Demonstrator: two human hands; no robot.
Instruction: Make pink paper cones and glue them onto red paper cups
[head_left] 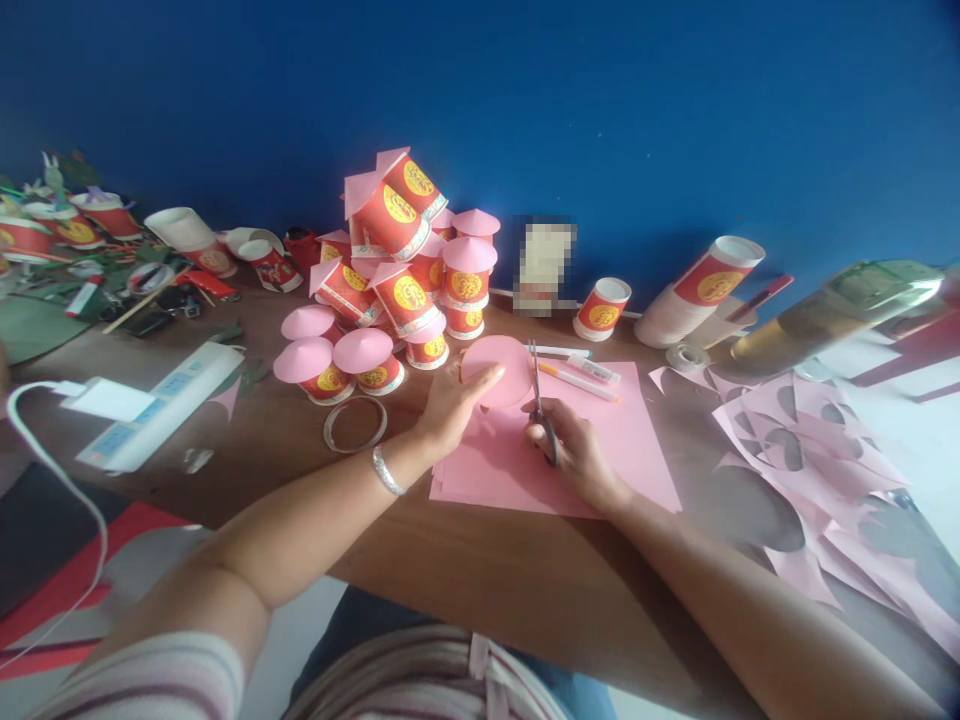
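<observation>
Between the thumb and fingers of my left hand is a round pink paper disc, held up over a stack of pink paper sheets. My right hand grips a pair of scissors by the handles. The blades point away from me at the disc's right edge; whether they cut into it cannot be made out. Behind the scissors, several pens or markers lie on the sheets. Left of my left hand is a roll of tape.
Red paper cups with pink cone tops are piled behind my left hand. A white power strip lies left. Cut pink scraps spread right, near stacked cups and a bottle. A blue wall stands behind.
</observation>
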